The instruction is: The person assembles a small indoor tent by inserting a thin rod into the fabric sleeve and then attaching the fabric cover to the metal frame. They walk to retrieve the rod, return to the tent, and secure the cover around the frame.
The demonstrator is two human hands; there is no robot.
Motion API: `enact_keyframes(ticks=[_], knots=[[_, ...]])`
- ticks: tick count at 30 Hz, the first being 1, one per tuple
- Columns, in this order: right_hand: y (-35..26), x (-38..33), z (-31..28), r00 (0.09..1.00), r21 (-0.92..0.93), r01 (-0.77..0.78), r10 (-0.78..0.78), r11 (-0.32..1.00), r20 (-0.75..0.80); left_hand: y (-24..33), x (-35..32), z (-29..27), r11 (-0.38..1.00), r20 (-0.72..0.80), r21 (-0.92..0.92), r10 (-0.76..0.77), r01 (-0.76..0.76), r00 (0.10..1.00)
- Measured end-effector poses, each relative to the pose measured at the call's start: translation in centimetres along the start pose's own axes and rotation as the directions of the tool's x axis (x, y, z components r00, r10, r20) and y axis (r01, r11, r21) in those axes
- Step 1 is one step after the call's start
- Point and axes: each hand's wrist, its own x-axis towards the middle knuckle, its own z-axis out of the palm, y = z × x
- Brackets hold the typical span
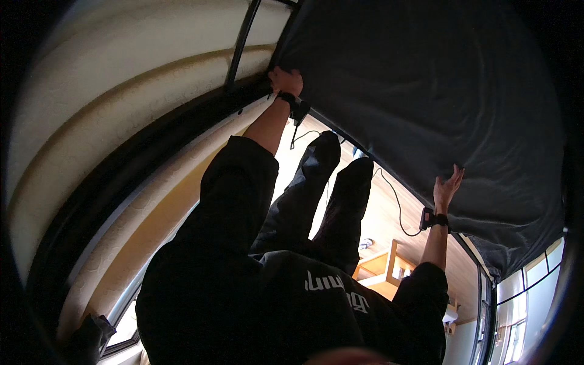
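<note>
A dark sheet [426,79] with soft wrinkles covers a wide, raised bed surface in front of me. At its far left corner, beside the black metal bed frame, my left hand [286,81] is closed on the sheet's edge; some fingertips are hidden there. My right hand [448,185] rests at the sheet's near edge, further right, with its fingers spread and nothing held. Each wrist wears a black strap with a small device.
Black metal bars [242,45] rise at the left, beside a cream textured wall [164,79]. Below the bed edge are a wooden floor [401,204], a light wooden piece of furniture [383,267] and a dark cable [398,210]. A metal post [488,316] stands at the lower right.
</note>
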Motion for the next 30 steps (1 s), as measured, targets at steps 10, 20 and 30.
enact_keyframes(ticks=[10,20,30], knots=[[-0.4,0.4,0.1,0.999,-0.091,-0.041,0.042,0.995,0.013,-2.3,-0.8,2.4,0.911,-0.204,0.227,0.389,-0.343,0.898],[-0.1,0.8,1.3,1.0,-0.09,0.011,-0.012,0.996,-0.001,-3.0,-0.3,2.9,0.926,-0.219,0.144,0.373,-0.349,0.901],[-0.4,1.1,1.3,1.0,-0.108,-0.007,0.008,0.994,0.01,-0.9,0.9,1.9,0.987,-0.202,0.005,0.158,-0.16,0.967]])
